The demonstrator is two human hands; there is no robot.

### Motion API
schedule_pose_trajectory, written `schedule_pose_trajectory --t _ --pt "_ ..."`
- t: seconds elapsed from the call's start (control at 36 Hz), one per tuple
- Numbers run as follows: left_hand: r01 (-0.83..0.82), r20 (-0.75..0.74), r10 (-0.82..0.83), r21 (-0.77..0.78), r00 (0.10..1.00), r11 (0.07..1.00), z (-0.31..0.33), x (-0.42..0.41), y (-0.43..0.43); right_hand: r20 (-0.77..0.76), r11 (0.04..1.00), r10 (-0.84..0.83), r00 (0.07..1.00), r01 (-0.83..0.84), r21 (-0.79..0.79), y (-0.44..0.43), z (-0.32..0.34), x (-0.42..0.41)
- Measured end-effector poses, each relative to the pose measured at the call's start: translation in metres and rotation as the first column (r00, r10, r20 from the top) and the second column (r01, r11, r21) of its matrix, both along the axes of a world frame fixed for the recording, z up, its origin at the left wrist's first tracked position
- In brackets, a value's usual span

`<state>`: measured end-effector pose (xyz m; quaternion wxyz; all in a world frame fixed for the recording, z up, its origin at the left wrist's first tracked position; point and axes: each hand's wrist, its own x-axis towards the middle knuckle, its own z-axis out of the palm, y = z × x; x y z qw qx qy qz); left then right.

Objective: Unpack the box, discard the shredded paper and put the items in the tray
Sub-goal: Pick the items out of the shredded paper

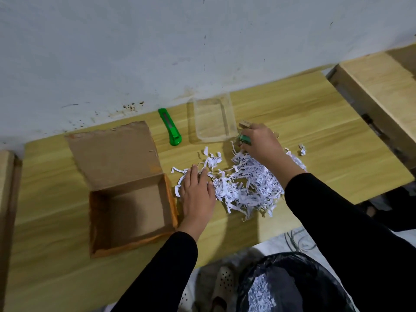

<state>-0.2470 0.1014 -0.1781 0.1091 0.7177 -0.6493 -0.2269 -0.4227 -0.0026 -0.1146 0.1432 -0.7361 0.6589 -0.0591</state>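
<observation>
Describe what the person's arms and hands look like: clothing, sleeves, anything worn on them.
Both arms wear plain black long sleeves, close-fitting, ending at the wrists. The left hand and right hand are bare: no gloves, and no rings, watch or bracelets show. The sleeves carry no visible markings or logos.

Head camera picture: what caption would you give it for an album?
Open cardboard box emptied; left hand rests on shredded paper while right hand grips a small green item beside the clear tray.
</observation>
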Motion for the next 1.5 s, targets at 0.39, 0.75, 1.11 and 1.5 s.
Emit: schedule_pose_trajectory --t 0.39,0.75,1.11,1.5 --pt "-0.029 0.017 0.031 -0.126 0.999 0.992 0.01 -0.003 -0.004 0.204 0.969 -0.16 0.966 0.193 -0.157 0.037 -0.01 -0.033" --pt "0.036 0.013 -0.035 -0.054 0.999 0.998 0.0 -0.003 -0.011 0.245 0.941 -0.337 0.909 0.318 0.114 0.08 -0.039 -0.087" --pt "0.382 -0.028 -0.384 -0.048 0.923 0.923 -0.006 -0.023 0.01 0.194 0.989 -0.135 0.972 0.122 0.077 0.123 -0.054 -0.02" --pt "0.48 0.186 -0.455 -0.124 0.871 0.869 -0.019 -0.014 0.003 0.038 0.999 0.011 0.999 -0.009 -0.048 0.133 -0.074 -0.023"
